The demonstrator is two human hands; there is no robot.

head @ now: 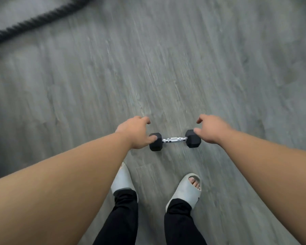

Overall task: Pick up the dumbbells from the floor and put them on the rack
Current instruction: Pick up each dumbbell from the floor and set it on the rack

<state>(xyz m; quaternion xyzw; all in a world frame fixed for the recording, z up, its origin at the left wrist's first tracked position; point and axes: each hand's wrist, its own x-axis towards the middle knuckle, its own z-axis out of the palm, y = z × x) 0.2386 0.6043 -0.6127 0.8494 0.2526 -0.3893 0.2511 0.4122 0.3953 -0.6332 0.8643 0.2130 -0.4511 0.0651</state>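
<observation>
A small dumbbell point(174, 139) with black hexagonal heads and a chrome handle lies crosswise on the grey wood-look floor just ahead of my feet. My left hand point(134, 132) hovers over its left head with the fingers loosely curled and apart, holding nothing. My right hand point(211, 129) hovers over the right head in the same way, thumb overlapping the head in the image. I cannot tell whether either hand touches the dumbbell. No rack is in view.
My feet in pale grey slides point(185, 190) and black trousers stand right behind the dumbbell. A thick black battle rope point(30, 23) runs across the floor at the far upper left. Bare floor point(166, 68) stretches ahead and to the right.
</observation>
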